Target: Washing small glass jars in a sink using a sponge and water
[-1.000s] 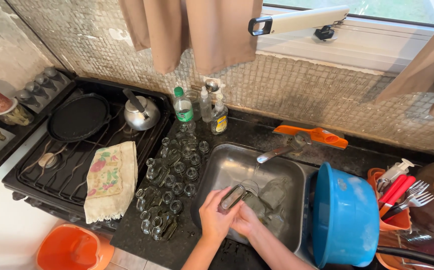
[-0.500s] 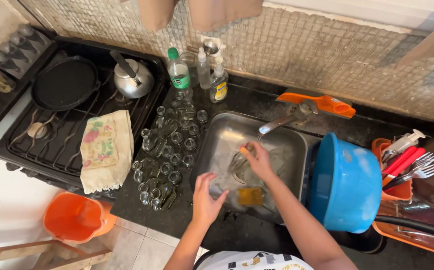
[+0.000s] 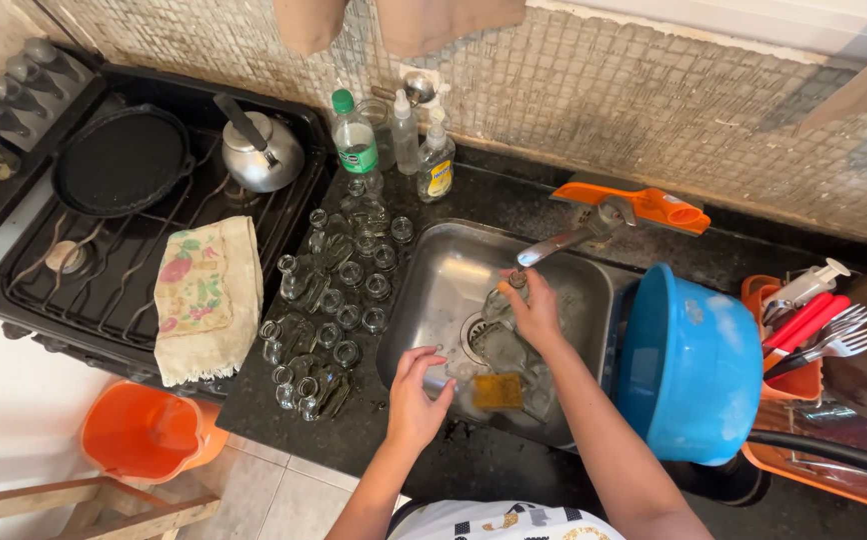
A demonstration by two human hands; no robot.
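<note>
Currently rinsing: right hand (image 3: 537, 312) grips a small glass jar (image 3: 499, 305) under the tap (image 3: 554, 246), left hand (image 3: 417, 392) loosely curled on the sink (image 3: 444, 280) rim, sponge (image 3: 499, 391) nearby.

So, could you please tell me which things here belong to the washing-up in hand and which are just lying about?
In use:
left hand
right hand
glass piece held under the tap
sponge
sink
small glass jars

Lying about:
kettle
frying pan
floral cloth
blue bowl
orange bucket
</note>
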